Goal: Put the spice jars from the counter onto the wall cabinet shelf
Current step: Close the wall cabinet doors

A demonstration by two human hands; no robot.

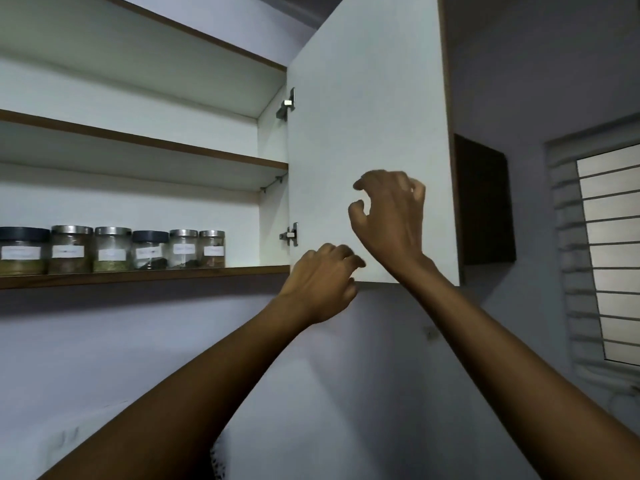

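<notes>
White wall cabinet [145, 98] open, door [367, 116] swung out to the right; barred window [609, 254] further right. Six spice jars [114, 249] in a row on bottom shelf [145, 274], labels too blurred to read; leftmost jar cut off by frame edge. Left hand [320, 284] at door's lower edge, fingers curled, empty. Right hand [391, 213] in front of door, fingers half-spread, holding nothing; contact w/ door cannot tell.

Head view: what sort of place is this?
Most likely a home kitchen. An open wall cabinet holds a row of labelled spice jars on its lowest shelf, and a louvred window sits to the right. Both hands are empty.
</notes>
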